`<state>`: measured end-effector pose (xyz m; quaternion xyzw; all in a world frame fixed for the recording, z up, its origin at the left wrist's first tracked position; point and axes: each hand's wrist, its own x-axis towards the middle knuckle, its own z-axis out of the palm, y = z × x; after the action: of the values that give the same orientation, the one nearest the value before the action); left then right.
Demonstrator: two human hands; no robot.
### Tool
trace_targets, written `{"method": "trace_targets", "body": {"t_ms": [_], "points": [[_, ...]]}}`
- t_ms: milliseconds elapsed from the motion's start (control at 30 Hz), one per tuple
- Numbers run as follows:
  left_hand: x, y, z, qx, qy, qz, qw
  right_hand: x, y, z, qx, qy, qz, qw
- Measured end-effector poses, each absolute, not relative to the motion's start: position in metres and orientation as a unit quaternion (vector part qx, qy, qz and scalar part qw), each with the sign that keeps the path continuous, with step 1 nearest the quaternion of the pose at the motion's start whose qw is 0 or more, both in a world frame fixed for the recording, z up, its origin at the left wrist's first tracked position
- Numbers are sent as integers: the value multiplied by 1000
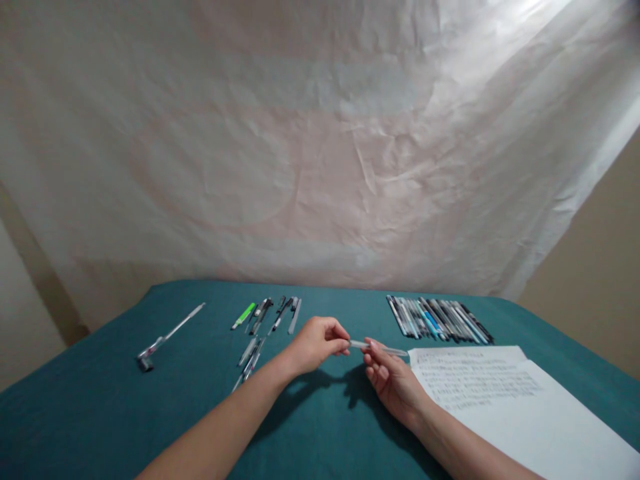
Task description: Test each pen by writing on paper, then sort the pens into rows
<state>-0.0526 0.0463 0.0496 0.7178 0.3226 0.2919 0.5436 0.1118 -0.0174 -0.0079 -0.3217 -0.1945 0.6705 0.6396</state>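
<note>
Above the middle of the table, both hands hold one slim pen (397, 351) with a pale, see-through barrel, lying nearly level. My left hand (320, 343) pinches its left end between thumb and fingertips, hiding the tip. My right hand (393, 383) grips the barrel between thumb and fingers, and the other end sticks out to the right, close to the paper's corner. Sheets of white paper (540, 427) lie by my right forearm, the upper part covered in rows of handwriting.
A tight row of pens (440, 320) lies at the back right. Left of centre are loose pens and pen parts (253, 357), with a green marker (243, 316) among them. Farther left lie clear pen pieces (173, 333) and a dark cap-like piece (145, 363). A pale sheet (320, 147) hangs behind the green-covered table (75, 413).
</note>
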Motion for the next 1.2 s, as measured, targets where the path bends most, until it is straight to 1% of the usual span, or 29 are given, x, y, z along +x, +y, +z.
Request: {"method": "trace_targets", "body": {"t_ms": [233, 533, 667, 767, 833, 900, 1000, 1200], "points": [[-54, 50, 45, 755, 344, 295, 475, 112, -17, -7, -333, -199, 670, 633], [-52, 39, 54, 791, 314, 274, 447, 110, -15, -11, -365, -182, 655, 636], [-56, 40, 56, 810, 350, 226, 413, 109, -16, -10, -363, -190, 655, 635], [-57, 41, 56, 796, 364, 176, 451, 108, -16, -9, -360, -199, 653, 636], [-56, 40, 57, 783, 357, 165, 481, 108, -16, -9, -361, -203, 650, 637], [-54, 38, 58, 783, 349, 168, 487, 108, -16, -9, -363, -203, 649, 637], [-53, 36, 58, 804, 339, 182, 453, 109, -16, -9, -363, -203, 651, 636], [-53, 38, 57, 842, 356, 214, 343, 107, -17, -6, -358, -202, 652, 637]]}}
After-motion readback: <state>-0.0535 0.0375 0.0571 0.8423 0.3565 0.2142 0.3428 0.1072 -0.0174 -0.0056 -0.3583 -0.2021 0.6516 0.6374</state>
